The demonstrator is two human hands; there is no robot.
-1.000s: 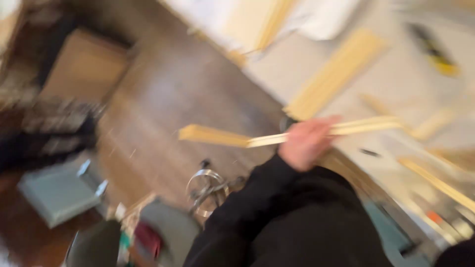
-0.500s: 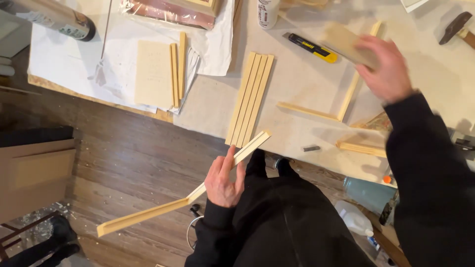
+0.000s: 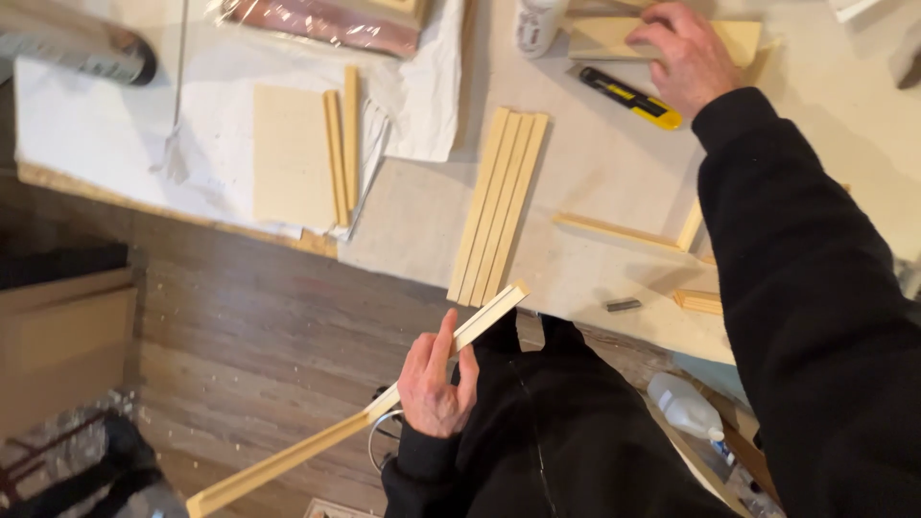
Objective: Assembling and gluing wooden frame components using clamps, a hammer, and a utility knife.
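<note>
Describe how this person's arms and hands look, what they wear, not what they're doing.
Both arms are in long black sleeves of a plain, soft-looking top, the cuffs ending at the wrists. The left hand and right hand are bare: no gloves. No rings, watch or markings show from this view.

Home woodworking workshop: the paper-covered bench (image 3: 614,173) carries cut wooden strips (image 3: 498,206), a flat wood panel (image 3: 292,153) and a yellow utility knife (image 3: 629,98), above a sawdust-strewn plank floor (image 3: 249,336).

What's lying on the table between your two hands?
In the head view, a row of four pale wood strips lies side by side between the left hand and the right hand.
</note>
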